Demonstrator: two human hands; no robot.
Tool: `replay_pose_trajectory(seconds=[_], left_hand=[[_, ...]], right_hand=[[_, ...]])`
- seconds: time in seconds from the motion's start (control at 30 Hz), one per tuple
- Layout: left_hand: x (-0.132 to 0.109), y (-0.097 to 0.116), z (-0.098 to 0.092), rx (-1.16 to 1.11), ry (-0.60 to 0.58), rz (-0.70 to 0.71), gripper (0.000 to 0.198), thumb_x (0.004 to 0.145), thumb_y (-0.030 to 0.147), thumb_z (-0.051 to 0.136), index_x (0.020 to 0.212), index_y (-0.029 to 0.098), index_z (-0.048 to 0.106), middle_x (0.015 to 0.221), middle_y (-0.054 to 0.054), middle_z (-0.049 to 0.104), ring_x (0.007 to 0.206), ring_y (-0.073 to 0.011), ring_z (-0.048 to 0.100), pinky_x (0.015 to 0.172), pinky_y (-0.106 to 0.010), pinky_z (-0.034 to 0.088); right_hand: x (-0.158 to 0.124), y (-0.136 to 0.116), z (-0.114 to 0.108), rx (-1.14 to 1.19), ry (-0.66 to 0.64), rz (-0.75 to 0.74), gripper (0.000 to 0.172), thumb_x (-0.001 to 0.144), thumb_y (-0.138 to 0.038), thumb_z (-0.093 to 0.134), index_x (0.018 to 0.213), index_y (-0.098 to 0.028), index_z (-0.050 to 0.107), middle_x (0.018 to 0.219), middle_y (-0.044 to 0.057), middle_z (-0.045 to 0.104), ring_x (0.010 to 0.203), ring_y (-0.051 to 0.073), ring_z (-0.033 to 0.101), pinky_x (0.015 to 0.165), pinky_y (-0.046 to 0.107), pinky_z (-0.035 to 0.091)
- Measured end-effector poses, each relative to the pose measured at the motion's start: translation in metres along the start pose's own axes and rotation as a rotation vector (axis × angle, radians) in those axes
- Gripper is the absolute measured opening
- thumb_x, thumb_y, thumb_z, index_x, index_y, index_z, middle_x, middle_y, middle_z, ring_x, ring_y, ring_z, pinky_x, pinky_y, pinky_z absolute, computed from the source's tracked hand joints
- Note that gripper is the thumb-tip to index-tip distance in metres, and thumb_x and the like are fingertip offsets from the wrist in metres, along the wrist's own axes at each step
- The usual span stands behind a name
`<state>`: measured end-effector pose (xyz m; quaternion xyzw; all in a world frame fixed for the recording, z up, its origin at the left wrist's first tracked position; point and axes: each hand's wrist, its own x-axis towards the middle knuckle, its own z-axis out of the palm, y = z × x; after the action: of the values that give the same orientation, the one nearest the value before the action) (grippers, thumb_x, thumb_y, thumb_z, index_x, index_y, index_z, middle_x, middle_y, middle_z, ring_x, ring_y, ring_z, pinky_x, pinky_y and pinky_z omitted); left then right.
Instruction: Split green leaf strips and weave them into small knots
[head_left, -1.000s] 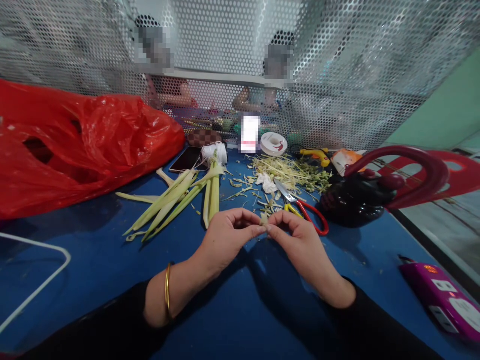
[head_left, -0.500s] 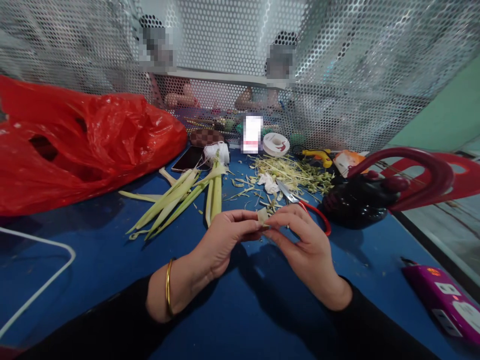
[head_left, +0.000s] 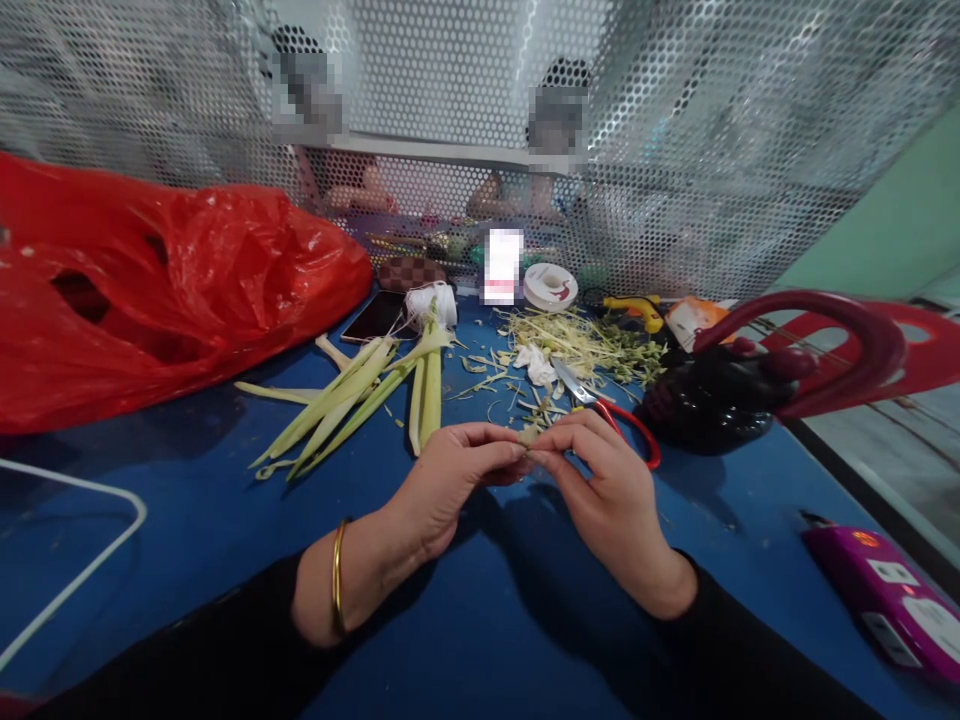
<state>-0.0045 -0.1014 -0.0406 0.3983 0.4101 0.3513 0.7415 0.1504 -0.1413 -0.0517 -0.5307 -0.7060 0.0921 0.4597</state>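
My left hand (head_left: 465, 475) and my right hand (head_left: 600, 495) meet over the table, thumbs and forefingers pinching a small pale green piece of leaf (head_left: 529, 436) between them. Most of that piece is hidden by my fingertips. Just beyond my right hand lie scissors (head_left: 615, 420) with red handles, blades spread a little. A heap of green and yellow plant scraps (head_left: 577, 345) is behind them, with a crumpled white tissue (head_left: 535, 365) at its near side. To the left, long pale green leaf strips (head_left: 337, 400) lie beside a thicker stalk (head_left: 429, 390).
A red plastic bag (head_left: 187, 280) fills the back left. White thread (head_left: 439, 305), a dark phone (head_left: 373, 316), a ribbon roll (head_left: 551, 287) and a lit screen (head_left: 503, 265) stand at the back. On the right are a black pot (head_left: 712, 405) and a purple power strip (head_left: 885, 600).
The pale green piece stood up above my fingertips; now it sits lower and is more covered by them. Both hands have otherwise kept nearly the same place.
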Motion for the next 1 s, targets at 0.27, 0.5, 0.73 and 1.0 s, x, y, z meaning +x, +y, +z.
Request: replay_pose_trajectory(seconds=[0.27, 0.5, 0.73, 1.0], left_hand=[[-0.0004, 0.0021, 0.0037, 0.124, 0.068, 0.140, 0.005, 0.065, 0.018, 0.074, 0.069, 0.015, 0.073, 0.065, -0.001, 0.071, 0.064, -0.0115, 0.062, 0.068, -0.022, 0.048], [-0.0018, 0.0034, 0.0048, 0.202, 0.075, 0.163, 0.004, 0.066, 0.016, 0.072, 0.069, 0.015, 0.073, 0.066, -0.001, 0.071, 0.065, -0.0118, 0.063, 0.067, -0.021, 0.049], [-0.0005, 0.0015, 0.0039, 0.245, 0.030, 0.167, 0.007, 0.065, 0.020, 0.074, 0.070, 0.015, 0.073, 0.072, -0.003, 0.073, 0.071, -0.0143, 0.065, 0.072, -0.024, 0.049], [0.0008, 0.0013, 0.0009, 0.094, 0.043, 0.001, 0.010, 0.065, 0.021, 0.073, 0.071, 0.014, 0.069, 0.069, -0.003, 0.071, 0.068, -0.0123, 0.063, 0.067, -0.022, 0.047]], right_hand=[[-0.0009, 0.0000, 0.0043, 0.191, -0.023, 0.133, 0.013, 0.089, -0.018, 0.054, 0.077, -0.022, 0.059, 0.082, 0.003, 0.064, 0.079, 0.018, 0.059, 0.073, 0.032, 0.047], [-0.0012, -0.0029, 0.0037, 0.207, -0.043, 0.271, 0.010, 0.087, -0.021, 0.057, 0.077, -0.021, 0.060, 0.074, 0.001, 0.065, 0.070, 0.016, 0.060, 0.066, 0.029, 0.046], [-0.0002, -0.0033, 0.0026, 0.220, -0.019, 0.302, 0.010, 0.083, -0.023, 0.061, 0.073, -0.020, 0.061, 0.071, 0.001, 0.066, 0.067, 0.016, 0.061, 0.064, 0.029, 0.047], [0.0034, 0.0000, 0.0026, 0.338, -0.057, 0.276, 0.008, 0.084, -0.021, 0.060, 0.078, -0.020, 0.065, 0.073, 0.001, 0.069, 0.068, 0.016, 0.063, 0.064, 0.029, 0.050]])
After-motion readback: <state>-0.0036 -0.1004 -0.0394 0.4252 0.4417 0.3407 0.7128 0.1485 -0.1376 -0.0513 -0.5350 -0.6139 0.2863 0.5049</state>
